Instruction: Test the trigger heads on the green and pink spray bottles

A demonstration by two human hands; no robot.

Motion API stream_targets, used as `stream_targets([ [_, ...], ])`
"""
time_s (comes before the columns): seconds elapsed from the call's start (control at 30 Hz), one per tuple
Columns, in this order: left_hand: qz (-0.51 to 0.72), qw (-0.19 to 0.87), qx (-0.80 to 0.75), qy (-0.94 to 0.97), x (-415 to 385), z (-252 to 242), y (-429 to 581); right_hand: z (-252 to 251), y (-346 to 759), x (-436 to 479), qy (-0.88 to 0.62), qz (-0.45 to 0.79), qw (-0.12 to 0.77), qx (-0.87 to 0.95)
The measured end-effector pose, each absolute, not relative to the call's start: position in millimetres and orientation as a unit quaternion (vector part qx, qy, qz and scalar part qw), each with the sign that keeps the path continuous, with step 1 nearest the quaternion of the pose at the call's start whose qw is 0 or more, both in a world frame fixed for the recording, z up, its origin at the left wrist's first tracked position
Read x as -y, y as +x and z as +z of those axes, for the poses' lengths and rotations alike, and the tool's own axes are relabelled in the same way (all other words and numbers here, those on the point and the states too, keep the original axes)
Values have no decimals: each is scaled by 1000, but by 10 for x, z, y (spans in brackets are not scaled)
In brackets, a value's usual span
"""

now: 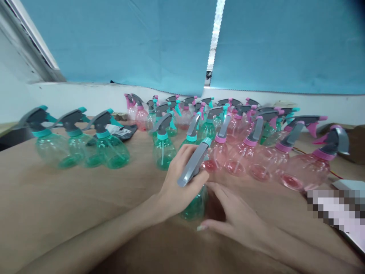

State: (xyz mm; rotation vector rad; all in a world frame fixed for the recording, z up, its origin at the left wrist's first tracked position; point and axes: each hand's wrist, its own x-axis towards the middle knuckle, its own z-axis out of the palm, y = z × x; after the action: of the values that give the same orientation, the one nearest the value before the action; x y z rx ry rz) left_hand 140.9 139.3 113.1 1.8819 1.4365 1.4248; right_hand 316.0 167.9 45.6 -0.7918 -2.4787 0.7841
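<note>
A green spray bottle with a grey and teal trigger head is upright on the brown table, in front of me. My left hand is wrapped round its neck, just under the spray head. Beside the bottle's right side is my right hand, its fingers apart and curved, holding nothing; whether a fingertip touches the bottle I cannot tell. Straight behind stand another green spray bottle and a pink spray bottle, close to the left hand.
Three green spray bottles stand in a group at the left. Several pink spray bottles form a row at the right, with many mixed bottles behind. A dark package lies at the back left. Blue curtains hang behind the table.
</note>
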Motion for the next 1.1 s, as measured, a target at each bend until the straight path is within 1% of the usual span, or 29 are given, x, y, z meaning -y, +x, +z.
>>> stream_targets([
  [0.17,493,173,-536,663,-1203,1142,1281,534,2784,-1564,-269,315,249,876],
  [0.27,500,184,-552,641,-1081,1124,1149,565,2538,-1497,-246,327,269,872],
  [0.37,514,192,-566,615,-960,1130,971,605,2301,-1422,-243,332,276,869],
  [0.5,480,149,-620,603,-746,1180,682,647,1997,-1341,-255,335,261,869],
  [0.6,440,109,-661,598,-572,1177,465,666,1761,-1320,-266,301,249,881],
  [0.73,420,-9,-714,560,-484,1095,215,690,1515,-1343,-275,249,233,899],
  [0.8,413,-46,-719,557,-528,1060,118,718,1480,-1383,-279,227,232,904],
  [0.87,410,-54,-718,560,-618,1048,41,765,1527,-1455,-285,198,247,905],
  [1.03,419,-46,-711,563,-916,1082,-96,914,1859,-1759,-316,114,339,879],
  [1.1,426,-34,-708,562,-1027,1101,-144,944,1977,-1877,-331,88,355,870],
])
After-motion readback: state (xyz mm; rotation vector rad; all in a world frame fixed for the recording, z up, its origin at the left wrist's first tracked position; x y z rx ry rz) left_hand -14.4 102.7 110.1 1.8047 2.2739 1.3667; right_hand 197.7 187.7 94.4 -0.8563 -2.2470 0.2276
